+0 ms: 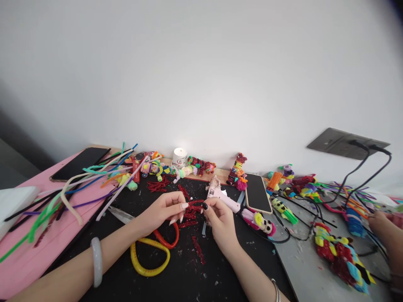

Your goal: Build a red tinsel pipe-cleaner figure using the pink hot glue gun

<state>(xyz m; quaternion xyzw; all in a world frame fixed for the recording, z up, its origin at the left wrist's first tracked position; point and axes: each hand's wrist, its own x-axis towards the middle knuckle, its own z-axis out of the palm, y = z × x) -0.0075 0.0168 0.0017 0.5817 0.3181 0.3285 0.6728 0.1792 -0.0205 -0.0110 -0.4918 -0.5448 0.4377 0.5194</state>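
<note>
My left hand (168,212) and my right hand (219,222) meet over a black work mat (176,285), each with its fingertips pinched. Between them runs a short piece of red tinsel pipe cleaner (195,202), gripped at both ends. More cut red tinsel pieces (189,221) lie beneath my fingers, and a loose red piece (198,250) sits nearer to me. Scissors with a yellow and a red handle loop (150,256) rest beside my left forearm, partly hidden under it. Just beyond my right hand is a pale pink glue gun (222,195).
Colourful pipe cleaners (72,193) spread over the pink board (34,264) on the left. Finished pipe-cleaner figures (237,172), a white paper cup (179,157) and a phone (258,193) line the back. Another person's hand (385,228) is at right, near plugged-in cables (359,167).
</note>
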